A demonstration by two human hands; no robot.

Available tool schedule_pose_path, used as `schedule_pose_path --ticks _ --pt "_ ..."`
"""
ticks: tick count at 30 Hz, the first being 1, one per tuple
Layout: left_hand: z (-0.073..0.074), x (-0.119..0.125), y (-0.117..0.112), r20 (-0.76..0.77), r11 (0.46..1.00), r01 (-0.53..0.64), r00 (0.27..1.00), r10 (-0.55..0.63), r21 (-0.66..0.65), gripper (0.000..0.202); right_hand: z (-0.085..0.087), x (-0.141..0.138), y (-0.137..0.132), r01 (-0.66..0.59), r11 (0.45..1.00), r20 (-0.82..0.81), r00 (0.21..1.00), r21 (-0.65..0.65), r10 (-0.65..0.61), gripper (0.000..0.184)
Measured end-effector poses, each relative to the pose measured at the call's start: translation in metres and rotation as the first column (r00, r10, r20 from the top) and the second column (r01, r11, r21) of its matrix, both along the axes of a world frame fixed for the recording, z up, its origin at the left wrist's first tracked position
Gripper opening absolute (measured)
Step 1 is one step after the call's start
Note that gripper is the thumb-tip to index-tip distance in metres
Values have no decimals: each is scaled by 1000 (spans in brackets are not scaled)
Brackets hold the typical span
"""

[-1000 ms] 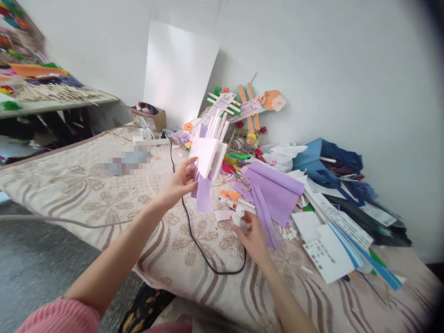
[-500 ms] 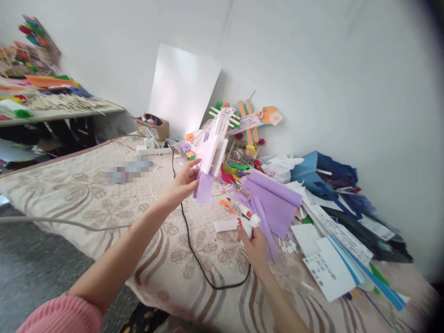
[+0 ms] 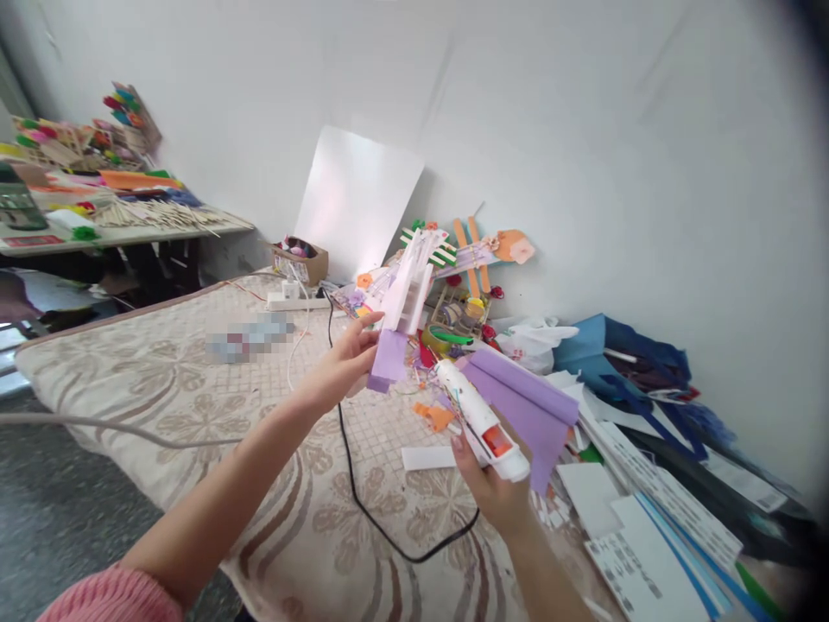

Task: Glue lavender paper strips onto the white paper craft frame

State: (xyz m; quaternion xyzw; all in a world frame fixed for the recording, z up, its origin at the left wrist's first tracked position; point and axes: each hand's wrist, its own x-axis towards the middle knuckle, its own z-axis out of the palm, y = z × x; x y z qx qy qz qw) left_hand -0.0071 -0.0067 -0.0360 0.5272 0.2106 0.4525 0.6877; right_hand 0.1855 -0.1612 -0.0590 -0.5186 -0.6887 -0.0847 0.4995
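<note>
Beyond L hand, cardbd box holds pink/dk stuff.

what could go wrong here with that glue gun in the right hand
The glue gun tilts its tip toward the left hand; if it is hot, a slip might burn the fingers.
The black cord loops over the cloth and runs up to the right hand, so it could snag.
The purple sheet lies close by the gun and might catch a drip.
</note>
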Motion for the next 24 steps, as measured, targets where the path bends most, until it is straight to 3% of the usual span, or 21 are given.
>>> schedule_pose_path --ticks 4,9,24 --pt "0 -2 1 -8 999 24 1000 -23 26 77 9 0 11 -49 998 73 996 45 46 9" --pt "-3 -4 1 3 996 64 998 -64 69 73 9 3 17 -93 995 133 987 45 87 9" --pt "-3 3 6 -17 994 62 998 -60 86 76 5 7 29 -72 987 277 960 140 31 20"
